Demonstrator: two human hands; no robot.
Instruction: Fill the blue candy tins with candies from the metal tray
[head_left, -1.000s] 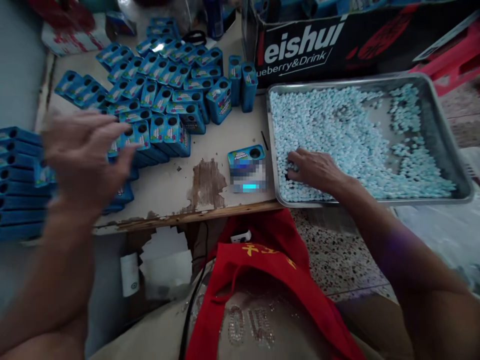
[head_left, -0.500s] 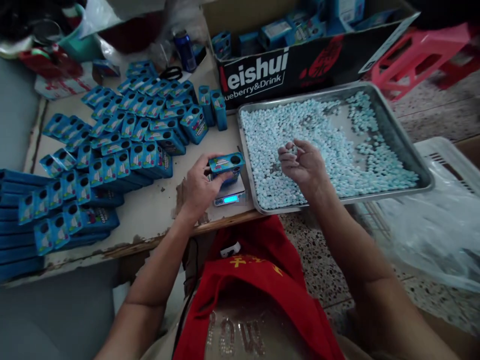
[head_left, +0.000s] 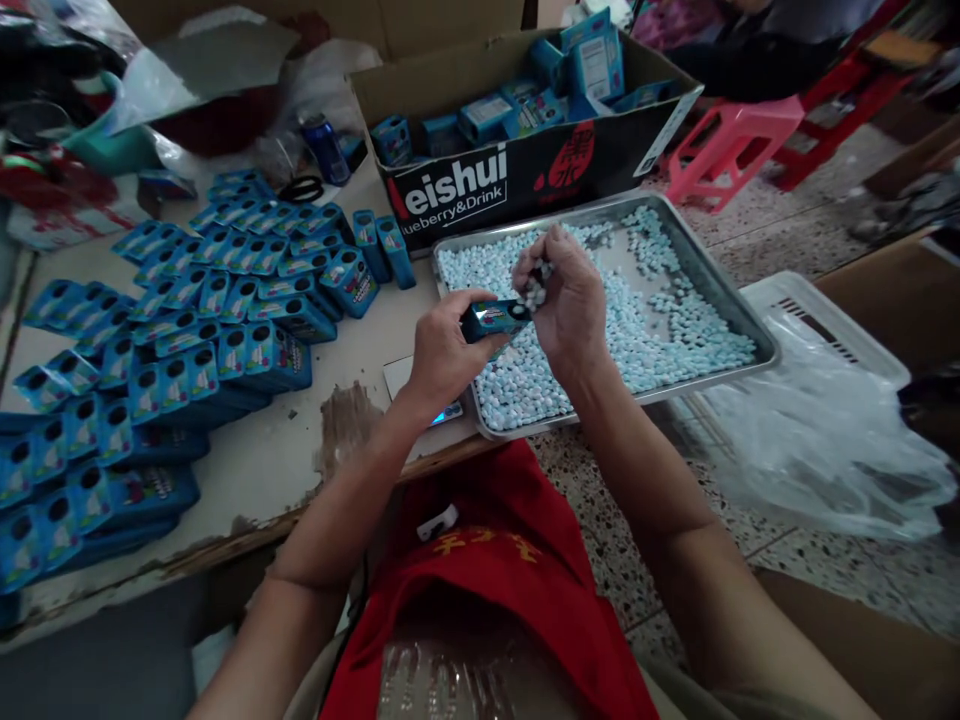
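My left hand (head_left: 448, 345) is closed round a small blue candy box (head_left: 495, 318), tilted over the near left part of the metal tray (head_left: 660, 388). A dark round hole shows in the box's top. Close to that hole, my right hand (head_left: 568, 300) is cupped round several pale candies (head_left: 535, 288). More of these pale blue candies (head_left: 645, 350) lie spread across the tray. Partly hidden behind my left wrist, a small digital scale (head_left: 448, 412) with a lit blue display rests at the table edge.
Rows of blue boxes (head_left: 247, 300) with round holes stand on the worn table (head_left: 270, 450). Behind the tray sits a black carton (head_left: 465, 195) with more blue boxes inside. A drink can (head_left: 325, 150), scissors (head_left: 301, 189), a pink stool (head_left: 739, 145) and a plastic bag (head_left: 832, 440) are around.
My left hand has lifted the box off the scale and moved it right, over the tray. My right hand has come up to the box's hole with candies. The view has shifted.
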